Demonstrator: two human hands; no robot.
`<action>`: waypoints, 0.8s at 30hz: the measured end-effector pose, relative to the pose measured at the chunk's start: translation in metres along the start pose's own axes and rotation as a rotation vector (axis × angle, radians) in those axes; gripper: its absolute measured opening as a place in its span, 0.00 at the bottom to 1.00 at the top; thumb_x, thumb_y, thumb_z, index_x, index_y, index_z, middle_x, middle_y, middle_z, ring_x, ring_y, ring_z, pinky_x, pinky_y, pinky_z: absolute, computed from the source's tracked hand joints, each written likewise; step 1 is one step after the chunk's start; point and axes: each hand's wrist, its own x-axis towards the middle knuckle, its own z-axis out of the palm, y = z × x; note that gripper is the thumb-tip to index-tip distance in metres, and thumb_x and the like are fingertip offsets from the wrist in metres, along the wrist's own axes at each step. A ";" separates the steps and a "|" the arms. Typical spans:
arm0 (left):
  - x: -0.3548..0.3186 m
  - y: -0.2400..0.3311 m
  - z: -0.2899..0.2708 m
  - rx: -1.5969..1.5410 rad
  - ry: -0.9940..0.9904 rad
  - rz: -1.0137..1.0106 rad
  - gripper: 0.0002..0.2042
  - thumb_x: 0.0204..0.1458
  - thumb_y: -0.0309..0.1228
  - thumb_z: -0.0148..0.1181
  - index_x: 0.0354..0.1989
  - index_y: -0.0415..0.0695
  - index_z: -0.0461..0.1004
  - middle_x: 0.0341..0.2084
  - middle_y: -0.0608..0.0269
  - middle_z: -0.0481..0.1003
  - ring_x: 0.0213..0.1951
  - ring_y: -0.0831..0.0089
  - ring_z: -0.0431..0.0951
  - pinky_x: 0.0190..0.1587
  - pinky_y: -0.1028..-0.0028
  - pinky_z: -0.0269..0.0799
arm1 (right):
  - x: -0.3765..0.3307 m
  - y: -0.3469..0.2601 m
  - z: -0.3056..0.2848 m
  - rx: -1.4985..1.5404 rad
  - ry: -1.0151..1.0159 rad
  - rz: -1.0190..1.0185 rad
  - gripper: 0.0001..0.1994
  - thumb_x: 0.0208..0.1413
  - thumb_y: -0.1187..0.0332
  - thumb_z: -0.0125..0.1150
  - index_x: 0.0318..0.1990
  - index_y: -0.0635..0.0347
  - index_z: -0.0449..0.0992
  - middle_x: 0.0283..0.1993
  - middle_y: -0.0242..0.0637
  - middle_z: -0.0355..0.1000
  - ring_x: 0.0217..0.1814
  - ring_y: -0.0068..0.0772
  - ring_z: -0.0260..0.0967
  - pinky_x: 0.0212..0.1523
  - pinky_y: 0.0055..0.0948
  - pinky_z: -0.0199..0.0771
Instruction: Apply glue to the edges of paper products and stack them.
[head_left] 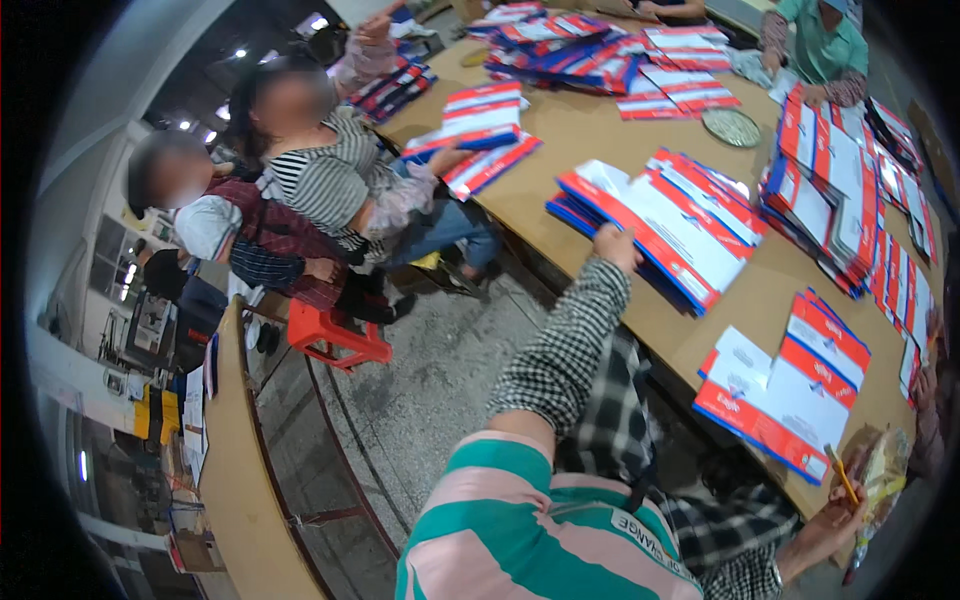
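My left hand (617, 247) is closed on the near edge of a stack of flat red, white and blue printed cartons (690, 225). The stack lies fanned on the tan table. Low at the right, my right hand (835, 522) is closed around a thin tan stick (843, 475) that looks like a brush handle; its lower end is hard to make out. Beside that hand sits a crumpled clear plastic bag (888, 465) with yellowish contents. Between my hands, a few more flat cartons (820, 395) overlap near the table edge.
Large piles of cartons (830, 190) stand on the right, with others (570, 50) at the far end. A round dish (731, 127) lies on the table (540, 190). Co-workers sit left and far right. A red stool (338, 332) and a second table (235, 470) are on the left.
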 end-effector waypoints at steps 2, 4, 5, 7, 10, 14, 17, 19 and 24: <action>0.005 -0.001 0.000 -0.249 0.054 0.109 0.09 0.52 0.29 0.52 0.24 0.40 0.62 0.14 0.57 0.69 0.10 0.71 0.70 0.08 0.73 0.63 | -0.002 -0.002 -0.002 0.018 0.007 -0.020 0.16 0.61 0.60 0.43 0.40 0.67 0.68 0.37 0.37 0.66 0.33 0.24 0.60 0.38 0.22 0.61; 0.016 0.002 -0.003 -0.316 0.030 0.175 0.09 0.54 0.30 0.51 0.25 0.40 0.62 0.13 0.58 0.68 0.11 0.71 0.70 0.09 0.75 0.64 | -0.001 -0.003 -0.003 0.072 -0.001 -0.010 0.16 0.61 0.61 0.43 0.40 0.69 0.69 0.36 0.39 0.68 0.33 0.26 0.62 0.37 0.23 0.63; 0.022 0.004 -0.004 -0.310 0.046 0.114 0.08 0.54 0.30 0.50 0.27 0.39 0.63 0.16 0.57 0.70 0.12 0.71 0.71 0.11 0.76 0.66 | -0.001 -0.004 -0.003 0.070 -0.023 -0.025 0.16 0.61 0.62 0.43 0.39 0.69 0.69 0.36 0.39 0.68 0.33 0.27 0.63 0.36 0.24 0.64; 0.035 0.013 -0.008 -0.231 0.044 0.032 0.07 0.54 0.29 0.50 0.31 0.37 0.65 0.20 0.55 0.72 0.16 0.71 0.73 0.13 0.76 0.68 | -0.003 -0.006 -0.001 0.071 -0.041 -0.051 0.16 0.61 0.62 0.43 0.39 0.69 0.69 0.36 0.40 0.68 0.32 0.27 0.64 0.35 0.24 0.65; 0.046 0.022 -0.009 -0.145 0.036 -0.123 0.11 0.54 0.30 0.51 0.39 0.33 0.65 0.23 0.51 0.73 0.20 0.68 0.75 0.15 0.76 0.70 | -0.006 -0.008 0.007 0.096 -0.072 -0.069 0.15 0.61 0.63 0.42 0.38 0.69 0.69 0.36 0.40 0.68 0.31 0.27 0.64 0.34 0.25 0.65; 0.049 0.020 -0.004 -0.223 0.114 -0.353 0.17 0.53 0.33 0.53 0.43 0.31 0.65 0.25 0.48 0.74 0.22 0.66 0.77 0.19 0.75 0.74 | -0.010 -0.012 0.016 0.088 -0.081 -0.079 0.15 0.61 0.63 0.42 0.38 0.68 0.69 0.35 0.39 0.68 0.31 0.27 0.64 0.32 0.24 0.65; 0.047 0.019 -0.007 0.152 -0.043 -0.282 0.19 0.54 0.37 0.49 0.39 0.28 0.69 0.25 0.46 0.76 0.23 0.65 0.77 0.24 0.70 0.75 | -0.009 -0.011 0.016 0.076 -0.078 -0.069 0.14 0.60 0.63 0.42 0.38 0.67 0.69 0.35 0.39 0.68 0.30 0.27 0.63 0.32 0.23 0.65; 0.043 0.019 -0.005 0.521 -0.135 -0.174 0.21 0.53 0.41 0.49 0.27 0.29 0.71 0.20 0.50 0.76 0.22 0.67 0.77 0.30 0.68 0.74 | -0.008 -0.009 0.011 0.097 0.009 -0.025 0.15 0.59 0.62 0.44 0.39 0.67 0.70 0.36 0.41 0.68 0.33 0.28 0.63 0.34 0.24 0.65; -0.053 -0.018 0.044 0.632 -0.236 0.527 0.13 0.47 0.36 0.57 0.22 0.36 0.72 0.17 0.54 0.74 0.22 0.68 0.75 0.27 0.70 0.69 | -0.003 0.002 -0.001 0.147 -0.117 -0.095 0.18 0.60 0.60 0.40 0.38 0.68 0.69 0.36 0.44 0.69 0.31 0.31 0.64 0.34 0.28 0.64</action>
